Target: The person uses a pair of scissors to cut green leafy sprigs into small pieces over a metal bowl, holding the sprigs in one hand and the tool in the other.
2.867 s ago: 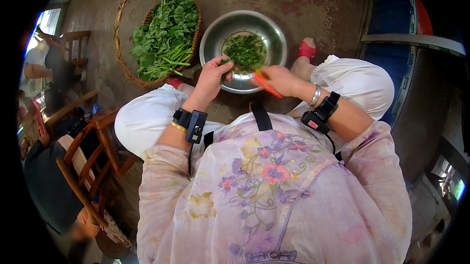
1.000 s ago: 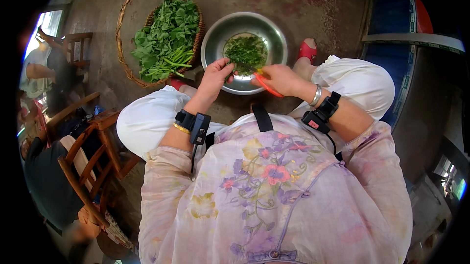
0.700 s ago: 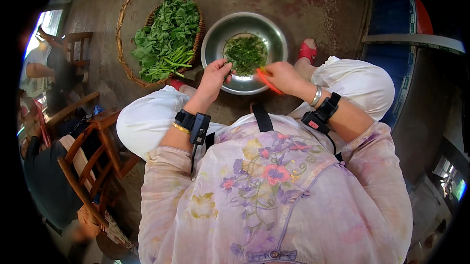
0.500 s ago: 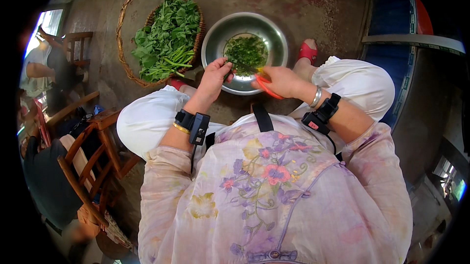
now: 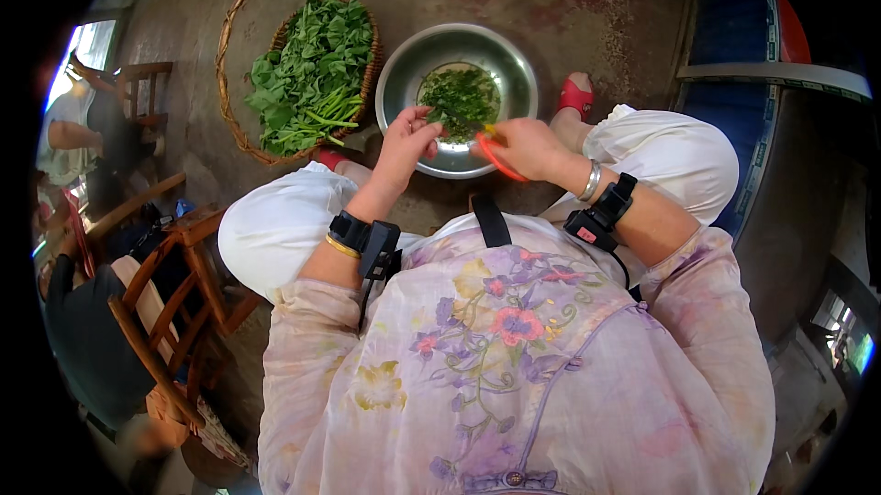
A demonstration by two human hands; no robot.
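Bowls: one round steel bowl [image 5: 396,91] of chopped greens [image 5: 461,96]
Baskets: one woven basket [image 5: 229,82] of leafy stems [image 5: 307,73]
Left hand [image 5: 408,137]: pinching a green sprig [image 5: 439,114]
Right hand [image 5: 523,146]: closed on orange-handled scissors [image 5: 496,157]

No packages, labels, signs, screens.

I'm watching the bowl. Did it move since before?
No. The bowl still sits right beside the basket, same gap, same spot on the floor.

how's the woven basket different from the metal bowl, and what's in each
The woven basket is brown wicker with a hoop handle; the metal bowl is smooth, shiny steel with no handle. The basket is heaped with whole leafy greens on stems; the bowl holds a small pile of finer cut greens. The bowl sits under both hands; the basket lies untouched beside it. Both rest on the floor.
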